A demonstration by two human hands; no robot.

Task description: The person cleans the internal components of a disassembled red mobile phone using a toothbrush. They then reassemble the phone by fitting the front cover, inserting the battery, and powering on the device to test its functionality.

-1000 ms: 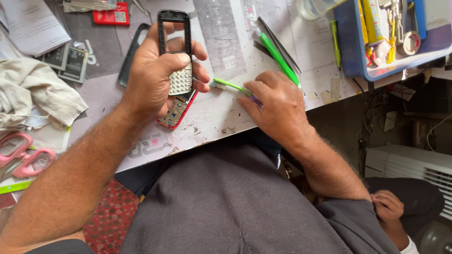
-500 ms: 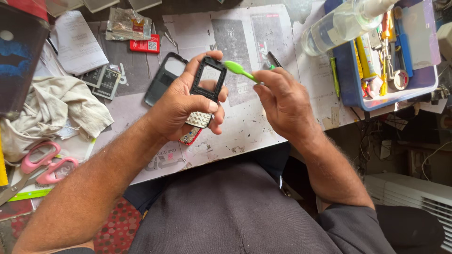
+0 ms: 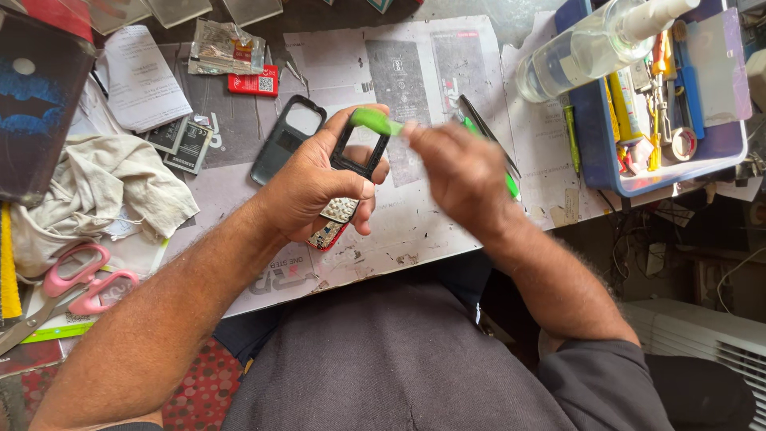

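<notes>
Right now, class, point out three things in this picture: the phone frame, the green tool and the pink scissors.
phone frame (image 3: 345, 156): head view, on its left black edge above the thumb.
green tool (image 3: 375, 122): head view, on the flat green tip.
pink scissors (image 3: 78, 279): head view, on the pink handles.

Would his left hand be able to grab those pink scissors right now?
Probably not at once: the left hand is wrapped around a phone frame. The scissors lie uncovered beside that forearm, so the path looks free once the frame is put down.

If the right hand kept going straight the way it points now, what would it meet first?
Probably the black phone frame held by the left hand: the right hand points left, its green tool already at the frame's top edge.
</notes>
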